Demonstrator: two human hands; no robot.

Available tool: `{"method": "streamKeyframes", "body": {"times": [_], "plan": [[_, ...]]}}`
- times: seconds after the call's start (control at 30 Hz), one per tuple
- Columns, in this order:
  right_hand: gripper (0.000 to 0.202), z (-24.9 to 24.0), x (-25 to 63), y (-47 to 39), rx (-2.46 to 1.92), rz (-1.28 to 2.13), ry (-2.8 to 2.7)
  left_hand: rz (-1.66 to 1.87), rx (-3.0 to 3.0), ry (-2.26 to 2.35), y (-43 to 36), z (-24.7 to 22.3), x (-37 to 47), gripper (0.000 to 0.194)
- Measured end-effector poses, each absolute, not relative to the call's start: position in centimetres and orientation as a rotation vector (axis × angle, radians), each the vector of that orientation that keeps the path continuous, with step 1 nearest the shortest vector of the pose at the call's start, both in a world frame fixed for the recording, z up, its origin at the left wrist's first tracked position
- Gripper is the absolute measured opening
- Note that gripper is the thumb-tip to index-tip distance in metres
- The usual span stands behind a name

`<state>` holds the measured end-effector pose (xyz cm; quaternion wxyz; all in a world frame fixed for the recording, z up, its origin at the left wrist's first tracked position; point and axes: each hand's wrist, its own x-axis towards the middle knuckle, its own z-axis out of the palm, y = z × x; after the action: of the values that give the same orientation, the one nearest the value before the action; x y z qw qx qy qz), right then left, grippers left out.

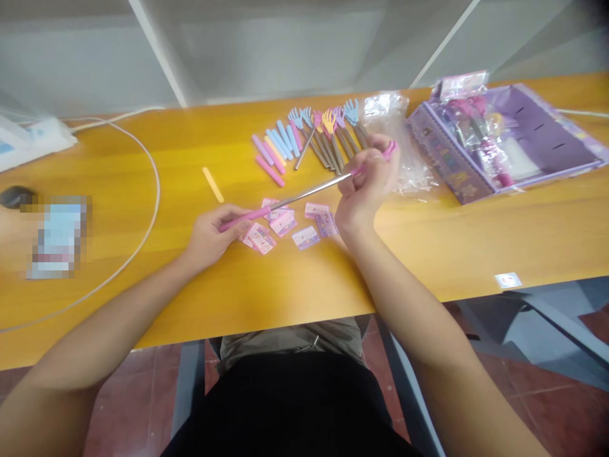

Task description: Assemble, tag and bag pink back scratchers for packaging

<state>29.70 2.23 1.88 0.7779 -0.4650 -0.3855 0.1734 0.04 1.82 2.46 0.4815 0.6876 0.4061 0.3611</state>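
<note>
A back scratcher [309, 192] with a metal rod is held slantwise above the table between both hands. My left hand [212, 236] is closed round its pink handle sleeve. At the upper end, my right hand [366, 181] grips it by the pink claw head, which my fingers partly cover. Small printed cards [306, 237] in pink and purple lie on the table beneath the rod. Behind them are several claw-headed back scratchers [340, 136] without coloured sleeves, in blue, yellow, pink and purple. Several loose sleeves [277, 147] lie just left of those.
A purple cardboard box [457, 166] with bagged back scratchers stands at the right, beside clear plastic bags [404, 152]. One yellow sleeve [212, 185] lies alone left of centre. A white cable [155, 184] curves across the left side near a phone [61, 231].
</note>
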Motion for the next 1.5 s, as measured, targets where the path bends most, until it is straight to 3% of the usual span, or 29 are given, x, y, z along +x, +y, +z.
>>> {"method": "streamKeyframes", "body": {"times": [0.1, 0.3, 0.53, 1.07, 1.5], "plan": [[0.036, 1.6, 30.3, 2.7, -1.015, 0.329, -0.805, 0.918, 1.714, 1.011, 1.9, 2.4, -0.1, 0.045], [0.054, 1.0, 30.5, 2.8, -1.088, 0.242, -0.904, 1.028, 1.792, 1.100, 1.7, 2.4, -0.2, 0.037], [0.047, -0.5, 29.5, 2.9, -1.184, 0.419, -0.932, 1.008, 1.849, 1.151, 1.0, 2.7, -0.2, 0.037], [0.056, 0.6, 27.2, 0.7, -1.142, 0.536, -1.131, 0.953, 1.858, 1.169, 1.0, 2.4, -0.3, 0.030], [0.050, 0.0, 26.0, 0.1, -1.083, 0.691, -1.123, 0.907, 1.756, 1.140, 0.7, 1.8, 0.0, 0.043]]}}
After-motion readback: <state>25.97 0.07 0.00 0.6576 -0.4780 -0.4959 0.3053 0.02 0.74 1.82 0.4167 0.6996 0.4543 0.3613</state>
